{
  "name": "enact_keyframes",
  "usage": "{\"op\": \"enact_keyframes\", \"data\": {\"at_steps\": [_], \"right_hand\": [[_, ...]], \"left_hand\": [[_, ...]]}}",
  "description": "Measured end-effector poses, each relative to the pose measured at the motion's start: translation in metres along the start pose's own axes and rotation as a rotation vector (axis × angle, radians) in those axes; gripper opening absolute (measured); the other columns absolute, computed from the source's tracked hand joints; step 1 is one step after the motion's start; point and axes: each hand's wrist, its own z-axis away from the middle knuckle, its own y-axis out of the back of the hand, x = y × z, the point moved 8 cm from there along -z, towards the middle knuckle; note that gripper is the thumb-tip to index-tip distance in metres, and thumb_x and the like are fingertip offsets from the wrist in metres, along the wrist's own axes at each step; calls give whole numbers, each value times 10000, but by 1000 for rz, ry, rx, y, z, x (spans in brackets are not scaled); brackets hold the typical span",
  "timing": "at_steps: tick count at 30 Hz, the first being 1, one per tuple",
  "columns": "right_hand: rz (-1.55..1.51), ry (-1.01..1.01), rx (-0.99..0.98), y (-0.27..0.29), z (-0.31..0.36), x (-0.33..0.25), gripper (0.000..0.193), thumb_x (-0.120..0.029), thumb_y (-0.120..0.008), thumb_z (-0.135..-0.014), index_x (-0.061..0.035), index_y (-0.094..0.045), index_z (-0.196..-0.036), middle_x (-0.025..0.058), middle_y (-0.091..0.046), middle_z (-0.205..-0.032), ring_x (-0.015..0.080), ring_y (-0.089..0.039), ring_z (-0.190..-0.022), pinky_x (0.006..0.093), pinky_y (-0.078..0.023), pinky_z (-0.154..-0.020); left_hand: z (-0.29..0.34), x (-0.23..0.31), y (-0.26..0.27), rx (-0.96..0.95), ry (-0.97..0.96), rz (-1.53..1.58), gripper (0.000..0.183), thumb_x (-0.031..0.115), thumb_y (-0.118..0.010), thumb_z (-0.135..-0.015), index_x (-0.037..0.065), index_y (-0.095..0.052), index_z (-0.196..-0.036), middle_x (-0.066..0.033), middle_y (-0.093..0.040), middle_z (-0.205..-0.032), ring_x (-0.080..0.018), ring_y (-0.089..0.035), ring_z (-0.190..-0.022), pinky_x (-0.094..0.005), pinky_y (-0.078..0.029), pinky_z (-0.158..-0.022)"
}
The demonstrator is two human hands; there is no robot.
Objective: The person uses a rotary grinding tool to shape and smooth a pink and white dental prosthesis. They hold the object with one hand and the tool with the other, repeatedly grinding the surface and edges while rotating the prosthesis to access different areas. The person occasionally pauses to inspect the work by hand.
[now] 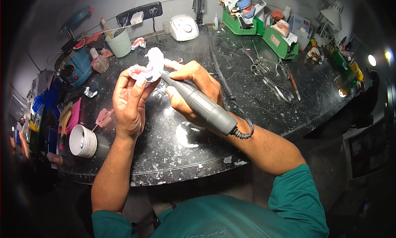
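My left hand (130, 101) grips a pink and white denture piece (153, 64) between thumb and fingers, held up above the dark bench. Glare washes out its upper part. Wrapped around a grey rotary handpiece (202, 106) is my right hand (200, 82). The handpiece slants up to the left, and its front end meets or nearly meets the denture piece; the bur tip cannot be made out. A coiled cord (246, 133) leaves its rear end and loops over my right forearm.
On the bench (165, 159), a white tub (83, 141) and pink piece (104, 117) lie left. Behind are a textured cup (119, 43) and white control box (184, 27). Scissor-like tools (276, 89) lie right, below green bins (280, 43). At far left, another person's hand (24, 144) shows.
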Motion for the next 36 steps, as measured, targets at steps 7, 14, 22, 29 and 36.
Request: {"op": "enact_keyframes", "data": {"at_steps": [7,14,22,29,36], "right_hand": [[14,47,-3,-1,-1,-5,322,-60,-731,-765,0,-593,-1050,210,-681,-1021,254,-681,-798,363,-554,-743],[21,45,-7,-1,-2,-5,319,-47,-734,-766,0,-592,-1047,224,-686,-1039,264,-690,-809,357,-558,-738],[39,9,-35,0,-2,-4,305,-50,-738,-757,-1,-594,-1022,225,-692,-1034,266,-695,-812,360,-561,-755],[17,39,-16,-2,-2,-5,316,-48,-740,-745,2,-594,-1021,231,-695,-1047,276,-693,-824,372,-557,-790],[6,3,-36,-1,-2,-3,299,-32,-726,-736,3,-592,-1001,227,-689,-984,299,-713,-857,375,-558,-767]], "left_hand": [[0,-5,3,38,50,53,189,133,-569,-1020,48,-531,-1185,-74,-606,-1204,-176,-620,-1153,-389,-505,-1053],[1,-5,1,35,47,54,186,128,-564,-1022,42,-531,-1183,-79,-604,-1190,-180,-620,-1153,-386,-507,-1054],[1,-5,1,28,49,60,182,124,-558,-1024,39,-530,-1183,-81,-596,-1194,-181,-614,-1153,-379,-509,-1045],[2,-5,2,31,51,61,183,126,-558,-1024,48,-531,-1188,-74,-597,-1199,-177,-611,-1155,-382,-511,-1041],[2,-5,2,31,58,73,185,121,-563,-1022,51,-534,-1190,-73,-597,-1200,-171,-611,-1156,-360,-522,-1024]]}}
